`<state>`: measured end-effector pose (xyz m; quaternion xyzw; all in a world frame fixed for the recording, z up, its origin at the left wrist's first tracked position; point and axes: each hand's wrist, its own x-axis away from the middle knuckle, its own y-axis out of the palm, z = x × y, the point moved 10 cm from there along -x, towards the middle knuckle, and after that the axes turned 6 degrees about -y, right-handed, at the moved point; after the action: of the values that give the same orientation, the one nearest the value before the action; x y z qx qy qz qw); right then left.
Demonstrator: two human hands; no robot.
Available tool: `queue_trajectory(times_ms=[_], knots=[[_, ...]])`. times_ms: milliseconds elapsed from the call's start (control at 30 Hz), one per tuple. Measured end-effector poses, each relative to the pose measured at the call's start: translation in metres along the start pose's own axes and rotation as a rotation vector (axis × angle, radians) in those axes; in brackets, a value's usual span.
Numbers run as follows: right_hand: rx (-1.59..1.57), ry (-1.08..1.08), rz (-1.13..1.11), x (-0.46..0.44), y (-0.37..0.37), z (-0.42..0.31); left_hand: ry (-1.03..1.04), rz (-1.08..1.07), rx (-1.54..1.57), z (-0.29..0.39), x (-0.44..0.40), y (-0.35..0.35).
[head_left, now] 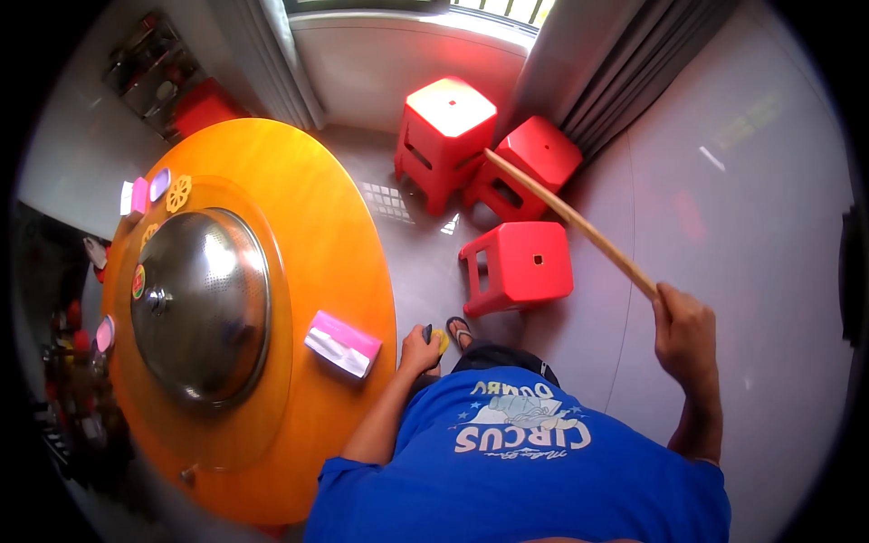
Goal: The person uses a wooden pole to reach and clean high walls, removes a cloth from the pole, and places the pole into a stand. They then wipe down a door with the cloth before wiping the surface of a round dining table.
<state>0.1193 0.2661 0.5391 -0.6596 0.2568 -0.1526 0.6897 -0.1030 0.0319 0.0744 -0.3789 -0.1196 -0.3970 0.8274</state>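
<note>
Right hand (685, 333) gripping one stick (574, 220), three clustered stools (520, 273)

2 bare hands are in view. The right hand (685, 335) is held out to the right, forward of the torso (534, 462), its fingers curled into a closed grip. Behind it, the right forearm (700, 421) reaches almost straight forward. The left forearm (385, 412) slants forward and inward, bringing the left hand (420, 350) ahead of the torso's left side, its fingers bent closed. 1 foot (459, 330) shows near the left hand.
</note>
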Motion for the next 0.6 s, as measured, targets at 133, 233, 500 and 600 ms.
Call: queue_trajectory(times_ms=[133, 233, 500, 600], knots=[[-0.060, -0.046, 0.121, -0.075, 0.020, 0.041, -0.024, 0.068, 0.044, 0.006, 0.006, -0.003], [-0.132, -0.036, 0.176, -0.148, 0.048, 0.097, -0.079, 0.145, 0.041, 0.008, 0.009, -0.009], [-0.109, -0.072, 0.192, -0.272, 0.092, 0.139, -0.172, 0.318, 0.038, 0.020, 0.019, -0.023], [-0.222, -0.159, 0.213, -0.286, 0.084, 0.109, -0.231, 0.339, 0.072, 0.018, 0.031, -0.016]])
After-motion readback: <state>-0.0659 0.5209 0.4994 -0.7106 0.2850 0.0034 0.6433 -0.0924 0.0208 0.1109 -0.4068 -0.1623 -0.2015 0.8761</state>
